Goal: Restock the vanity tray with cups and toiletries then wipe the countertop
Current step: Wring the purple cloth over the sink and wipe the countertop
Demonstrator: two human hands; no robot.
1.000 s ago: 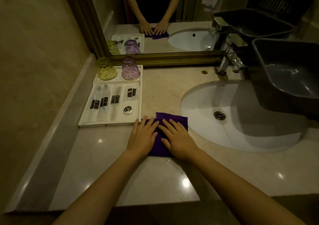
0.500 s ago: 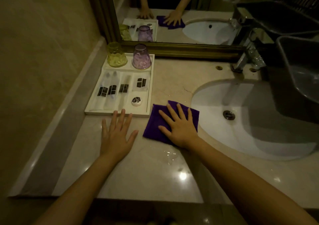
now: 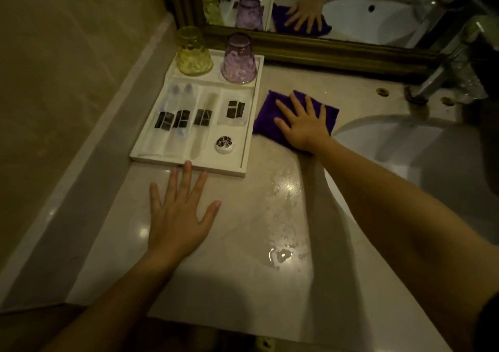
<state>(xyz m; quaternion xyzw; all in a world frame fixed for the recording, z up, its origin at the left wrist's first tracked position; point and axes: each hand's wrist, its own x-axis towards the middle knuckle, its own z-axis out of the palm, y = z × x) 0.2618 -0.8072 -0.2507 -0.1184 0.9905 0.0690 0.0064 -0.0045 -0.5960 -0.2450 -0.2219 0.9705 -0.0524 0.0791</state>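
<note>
A white vanity tray (image 3: 251, 124) sits at the left of the marble countertop (image 3: 243, 257). In its back compartment stand a yellow cup (image 3: 193, 51) and a purple cup (image 3: 239, 60), both upside down. Wrapped toiletries (image 3: 186, 119) and a small round soap (image 3: 224, 143) fill the front compartments. My right hand (image 3: 302, 124) lies flat, fingers spread, pressing a folded purple cloth (image 3: 267, 114) onto the counter right of the tray. My left hand (image 3: 181, 214) rests flat on the counter in front of the tray, middle fingertip touching its front edge.
A white sink basin (image 3: 391, 146) is sunk into the counter on the right, with a chrome tap (image 3: 437, 78) behind it. A framed mirror (image 3: 324, 51) runs along the back. Wet streaks (image 3: 283, 216) shine on the counter between my arms. A tiled wall bounds the left.
My left hand came off the cloth and settled flat on the counter in front of the tray. My right hand slid the cloth away from me, along the tray's right side.
</note>
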